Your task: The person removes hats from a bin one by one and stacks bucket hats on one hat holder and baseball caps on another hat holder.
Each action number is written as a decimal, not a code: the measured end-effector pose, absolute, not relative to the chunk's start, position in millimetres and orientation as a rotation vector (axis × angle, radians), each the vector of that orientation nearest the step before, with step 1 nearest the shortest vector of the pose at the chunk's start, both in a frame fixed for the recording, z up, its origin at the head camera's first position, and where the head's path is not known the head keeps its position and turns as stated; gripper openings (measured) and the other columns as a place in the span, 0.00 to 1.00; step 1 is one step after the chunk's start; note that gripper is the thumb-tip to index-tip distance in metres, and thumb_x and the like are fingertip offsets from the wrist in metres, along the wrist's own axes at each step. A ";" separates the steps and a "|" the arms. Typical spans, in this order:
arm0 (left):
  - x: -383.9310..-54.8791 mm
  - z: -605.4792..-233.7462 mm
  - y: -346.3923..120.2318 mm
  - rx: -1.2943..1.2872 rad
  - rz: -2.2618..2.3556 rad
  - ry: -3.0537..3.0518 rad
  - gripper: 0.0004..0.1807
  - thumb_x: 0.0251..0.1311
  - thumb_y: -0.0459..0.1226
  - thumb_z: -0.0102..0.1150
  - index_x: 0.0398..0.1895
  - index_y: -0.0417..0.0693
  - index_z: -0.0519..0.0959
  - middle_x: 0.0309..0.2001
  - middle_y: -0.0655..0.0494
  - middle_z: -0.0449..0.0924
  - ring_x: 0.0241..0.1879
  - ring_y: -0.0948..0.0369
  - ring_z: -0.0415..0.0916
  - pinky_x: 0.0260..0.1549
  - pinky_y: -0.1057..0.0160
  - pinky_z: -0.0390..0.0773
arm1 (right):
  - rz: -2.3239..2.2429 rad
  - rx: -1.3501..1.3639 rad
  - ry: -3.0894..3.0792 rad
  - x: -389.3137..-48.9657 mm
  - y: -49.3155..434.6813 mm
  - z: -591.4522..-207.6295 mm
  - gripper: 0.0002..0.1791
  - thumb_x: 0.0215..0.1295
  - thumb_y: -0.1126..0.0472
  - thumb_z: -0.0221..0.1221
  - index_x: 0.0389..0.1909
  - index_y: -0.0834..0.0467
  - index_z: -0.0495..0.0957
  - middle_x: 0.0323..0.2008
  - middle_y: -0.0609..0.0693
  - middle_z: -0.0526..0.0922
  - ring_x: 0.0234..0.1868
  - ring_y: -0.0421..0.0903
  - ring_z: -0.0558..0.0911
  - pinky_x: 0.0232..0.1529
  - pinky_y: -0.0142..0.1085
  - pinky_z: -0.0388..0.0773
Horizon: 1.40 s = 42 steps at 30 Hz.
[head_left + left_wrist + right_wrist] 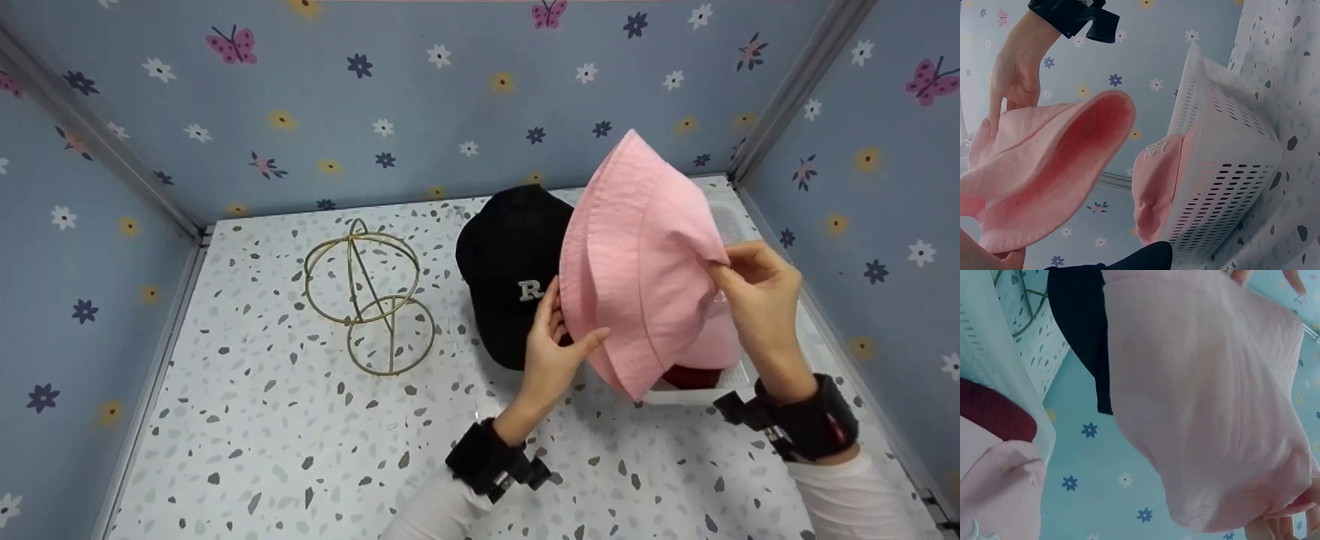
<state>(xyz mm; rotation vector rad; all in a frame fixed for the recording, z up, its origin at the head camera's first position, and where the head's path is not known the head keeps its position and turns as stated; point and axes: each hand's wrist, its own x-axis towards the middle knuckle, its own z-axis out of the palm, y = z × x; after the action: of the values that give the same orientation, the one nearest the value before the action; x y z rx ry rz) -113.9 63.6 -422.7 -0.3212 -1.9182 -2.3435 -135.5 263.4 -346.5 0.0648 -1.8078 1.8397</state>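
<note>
A pink bucket hat (pixel 652 262) is held up, tilted, above the right part of the table. My right hand (pixel 765 300) pinches the cloth of its crown between thumb and fingers. At the brim, my left hand (pixel 551 356) grips the edge, thumb on the near face and fingers partly hidden behind it. The hollow inside of the hat (pixel 1044 185) shows in the left wrist view. Behind it, partly covered, a black cap (pixel 502 247) with a white letter R stands on the table. Below is a white slotted basket (pixel 1224 197) containing a pink cap (pixel 1154 185) and a dark red item (pixel 996 410).
A gold wire stand (pixel 351 277) of curved hoops over a ring base is on the left half of the speckled white table (pixel 262 435). Flower-patterned blue panels (pixel 465 97) enclose the back and both sides.
</note>
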 end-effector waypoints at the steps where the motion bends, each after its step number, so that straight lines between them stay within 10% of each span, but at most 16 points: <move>1: -113.4 -422.2 63.8 -0.305 -2.330 -1.916 0.47 0.45 0.43 0.66 0.66 0.41 0.51 0.60 0.48 0.61 0.54 0.60 0.65 0.52 0.65 0.67 | 1.838 0.054 -1.812 -135.9 260.8 -347.6 0.05 0.47 0.80 0.58 0.23 0.69 0.77 0.20 0.50 0.79 0.19 0.39 0.74 0.21 0.24 0.69; 16: -114.3 -416.3 48.3 -0.286 -2.200 -1.865 0.11 0.45 0.28 0.64 0.33 0.31 0.78 0.27 0.42 0.79 0.23 0.66 0.74 0.23 0.68 0.77 | 1.993 -0.099 -1.827 -140.1 233.8 -359.0 0.09 0.49 0.77 0.58 0.21 0.60 0.78 0.18 0.48 0.76 0.18 0.36 0.71 0.14 0.24 0.70; 42: -96.0 -364.6 0.2 -0.326 -2.114 -1.909 0.10 0.42 0.25 0.62 0.32 0.30 0.79 0.30 0.41 0.81 0.21 0.66 0.73 0.23 0.69 0.76 | 1.966 0.143 -1.988 -147.1 196.1 -355.6 0.14 0.51 0.72 0.60 0.41 0.65 0.75 0.32 0.48 0.81 0.35 0.42 0.79 0.39 0.29 0.74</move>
<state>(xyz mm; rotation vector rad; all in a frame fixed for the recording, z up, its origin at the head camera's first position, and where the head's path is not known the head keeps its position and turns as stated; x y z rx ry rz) -96.0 0.2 -364.6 -0.3256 -1.9092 -2.1142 -147.1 196.1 -355.6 0.1428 -1.9883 1.9660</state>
